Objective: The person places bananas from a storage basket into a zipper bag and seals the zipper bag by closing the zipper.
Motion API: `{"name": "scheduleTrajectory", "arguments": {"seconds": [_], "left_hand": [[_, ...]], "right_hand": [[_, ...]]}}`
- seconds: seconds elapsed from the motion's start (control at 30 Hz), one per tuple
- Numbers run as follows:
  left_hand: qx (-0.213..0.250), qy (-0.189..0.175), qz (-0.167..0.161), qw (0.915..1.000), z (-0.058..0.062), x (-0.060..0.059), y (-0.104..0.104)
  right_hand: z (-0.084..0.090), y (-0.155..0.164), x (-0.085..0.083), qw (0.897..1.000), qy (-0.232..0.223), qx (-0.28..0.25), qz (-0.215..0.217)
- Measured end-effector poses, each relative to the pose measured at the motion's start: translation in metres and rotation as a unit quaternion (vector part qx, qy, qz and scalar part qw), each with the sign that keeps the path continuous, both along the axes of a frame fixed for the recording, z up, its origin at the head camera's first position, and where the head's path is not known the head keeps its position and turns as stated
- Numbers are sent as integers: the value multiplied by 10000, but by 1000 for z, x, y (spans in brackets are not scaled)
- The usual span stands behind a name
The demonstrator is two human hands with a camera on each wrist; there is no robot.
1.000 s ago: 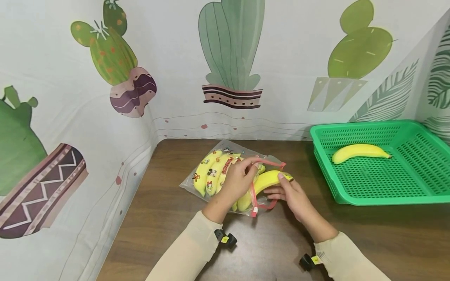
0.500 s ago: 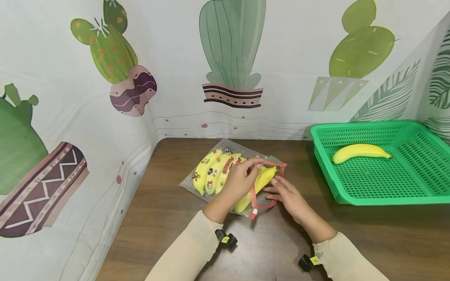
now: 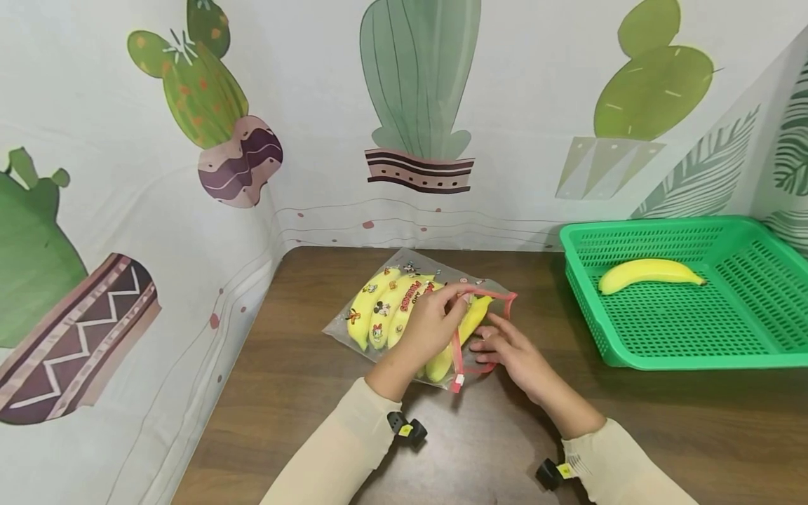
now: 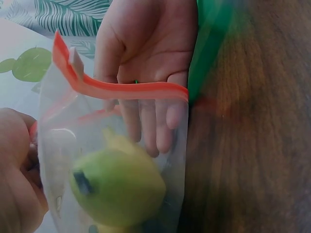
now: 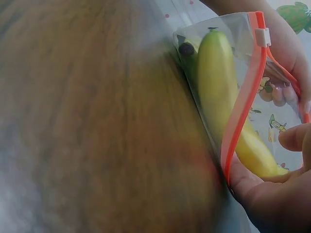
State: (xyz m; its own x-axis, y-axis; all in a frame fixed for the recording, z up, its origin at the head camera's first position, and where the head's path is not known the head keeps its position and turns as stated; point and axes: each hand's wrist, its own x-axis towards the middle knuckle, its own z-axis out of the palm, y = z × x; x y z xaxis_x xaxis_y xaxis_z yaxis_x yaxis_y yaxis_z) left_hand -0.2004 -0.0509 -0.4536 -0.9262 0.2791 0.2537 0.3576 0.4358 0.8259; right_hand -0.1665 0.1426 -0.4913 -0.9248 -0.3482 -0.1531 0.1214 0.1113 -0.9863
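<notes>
A clear zip bag [image 3: 404, 261] with a red-edged mouth and cartoon prints lies on the table, holding several bananas [image 3: 365, 308]. My left hand [image 3: 429, 322] pinches the upper edge of its mouth and keeps it spread. Just inside the mouth lies another banana [image 5: 217, 82], its tip toward the opening. My right hand [image 3: 516, 356] has its fingers in the mouth beside that tip; the left wrist view shows these fingers [image 4: 150, 128] extended behind the clear plastic. A white slider [image 5: 262, 37] sits at one end of the red strip.
To the right stands a green plastic basket [image 3: 590, 330] with one banana [image 3: 650, 275] in it. Behind the brown wooden table [image 3: 284, 400] hangs a white cloth printed with cacti [image 3: 419, 84].
The banana at the mouth has slid further into the bag. My right hand, which held its end, has let go and its fingers have followed into the mouth. My left hand keeps its hold.
</notes>
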Motion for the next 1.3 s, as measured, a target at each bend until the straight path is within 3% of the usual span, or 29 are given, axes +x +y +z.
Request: {"name": "scheduleTrajectory", "arguments": {"seconds": [0.5,0.83,1.07,1.3], "left_hand": [[-5,13,-14,10000,1,0,0],[0,72,-16,10000,1,0,1],[-88,35,-10,10000,0,1,2],[-100,81,-58,9999,-1,1,3]], "right_hand": [[-5,-4,0,9992,224,-133,318],[2,-3,6,9937,646,798,438],[2,-4,6,9909,863,984,327],[0,-4,7,9825,1074,1401,596]]}}
